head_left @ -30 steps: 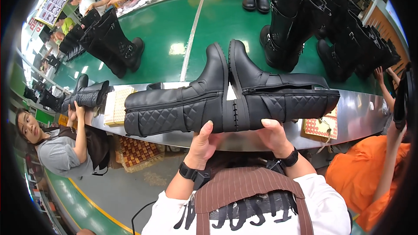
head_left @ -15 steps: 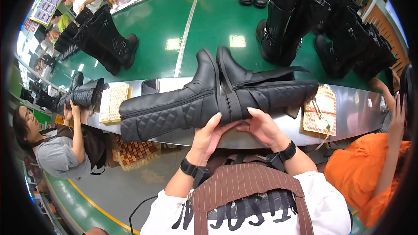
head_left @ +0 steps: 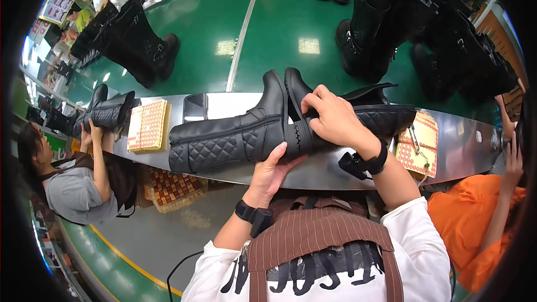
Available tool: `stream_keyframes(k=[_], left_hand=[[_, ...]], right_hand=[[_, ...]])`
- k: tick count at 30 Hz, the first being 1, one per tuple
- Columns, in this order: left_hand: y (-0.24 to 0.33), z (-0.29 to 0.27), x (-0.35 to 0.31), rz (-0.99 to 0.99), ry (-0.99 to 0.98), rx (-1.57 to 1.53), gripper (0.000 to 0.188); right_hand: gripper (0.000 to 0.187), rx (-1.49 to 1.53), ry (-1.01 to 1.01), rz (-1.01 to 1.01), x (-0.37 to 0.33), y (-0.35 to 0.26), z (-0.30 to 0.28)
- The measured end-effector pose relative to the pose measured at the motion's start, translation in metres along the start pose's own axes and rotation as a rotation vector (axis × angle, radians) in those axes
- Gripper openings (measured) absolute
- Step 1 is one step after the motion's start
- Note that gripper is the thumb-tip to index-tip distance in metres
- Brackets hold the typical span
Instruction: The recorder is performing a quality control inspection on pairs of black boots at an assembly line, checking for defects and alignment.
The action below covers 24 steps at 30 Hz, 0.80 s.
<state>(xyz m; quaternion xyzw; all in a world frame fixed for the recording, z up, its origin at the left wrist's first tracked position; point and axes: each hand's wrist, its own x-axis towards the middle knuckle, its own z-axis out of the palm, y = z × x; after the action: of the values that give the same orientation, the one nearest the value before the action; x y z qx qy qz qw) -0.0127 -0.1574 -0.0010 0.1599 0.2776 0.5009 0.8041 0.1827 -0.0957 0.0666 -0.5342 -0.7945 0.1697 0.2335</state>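
Observation:
Two tall black boots lie on the metal ledge before me, soles facing each other. The left boot (head_left: 224,138) shows a quilted shaft and a long zip that looks closed; its shaft points left. My left hand (head_left: 271,170) cups this boot at the heel, thumb on the near side and fingers underneath. On the right boot (head_left: 386,118), the upper shaft edge gapes open and the shaft points right. My right hand (head_left: 335,114) reaches over it at the ankle, fingers bent and closed against the leather. What its fingertips pinch is hidden.
Yellowish printed card stacks lie left (head_left: 146,126) and right (head_left: 418,148), the right one with a metal tool (head_left: 414,140) on it. Beyond the ledge, upright boots (head_left: 134,39) stand on the green table (head_left: 207,28). Co-workers sit at my left (head_left: 78,190) and right (head_left: 467,218).
My right hand has left the underside of the heels and risen onto the right boot's ankle, its fingers now curled. Both boots appear slightly further right; the left hand stays at the heel.

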Motion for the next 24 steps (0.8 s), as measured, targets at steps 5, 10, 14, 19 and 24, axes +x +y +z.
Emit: stream_keyframes(k=[5,10,14,19,24], left_hand=[[0.0,-0.001,0.0,-0.033,0.002,-0.012,0.042],[-0.001,-0.001,0.001,-0.036,0.007,-0.006,0.041],[0.0,0.0,0.001,-0.033,0.016,0.008,0.04],[0.0,-0.002,0.002,-0.034,0.015,0.01,0.04],[0.0,-0.001,0.0,-0.042,0.019,0.027,0.04]], right_hand=[[0.02,0.179,-0.129,0.032,0.002,0.009,-0.014],[0.007,0.141,0.231,0.071,-0.032,0.018,-0.024],[0.014,0.589,0.043,0.341,-0.079,0.02,-0.023],[0.025,0.711,-0.164,0.62,-0.092,-0.003,-0.018],[0.036,0.144,0.211,-0.087,-0.034,-0.008,-0.018]])
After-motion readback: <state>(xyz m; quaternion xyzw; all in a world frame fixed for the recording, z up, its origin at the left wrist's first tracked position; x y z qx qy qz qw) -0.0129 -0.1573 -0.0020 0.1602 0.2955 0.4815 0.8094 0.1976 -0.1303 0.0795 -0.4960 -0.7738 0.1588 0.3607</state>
